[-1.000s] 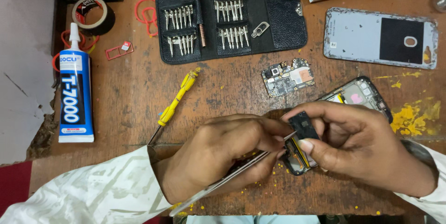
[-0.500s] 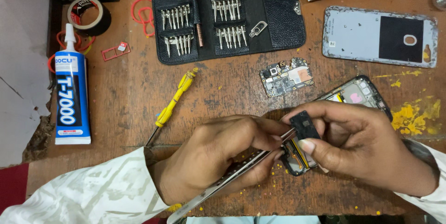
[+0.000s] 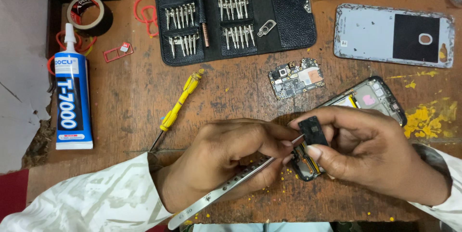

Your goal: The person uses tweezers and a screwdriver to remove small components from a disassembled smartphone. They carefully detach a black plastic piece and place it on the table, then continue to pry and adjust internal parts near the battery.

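My left hand (image 3: 231,157) grips metal tweezers (image 3: 221,191) whose tips reach toward a small black rectangular part (image 3: 313,131). That part is pinched between the thumb and fingers of my right hand (image 3: 370,152). Under my right hand lies an opened phone frame (image 3: 370,95), its lower end partly hidden by my fingers. Both hands meet over the front middle of the wooden table (image 3: 120,97).
A small circuit board (image 3: 296,78) lies above my hands. A yellow screwdriver (image 3: 178,109), a glue tube (image 3: 71,97), a tape roll (image 3: 85,11), a black screwdriver-bit case (image 3: 236,18) and a phone back cover (image 3: 394,34) lie about.
The hands have hardly moved; the tweezers stay at the black part while the view shifts very slightly.
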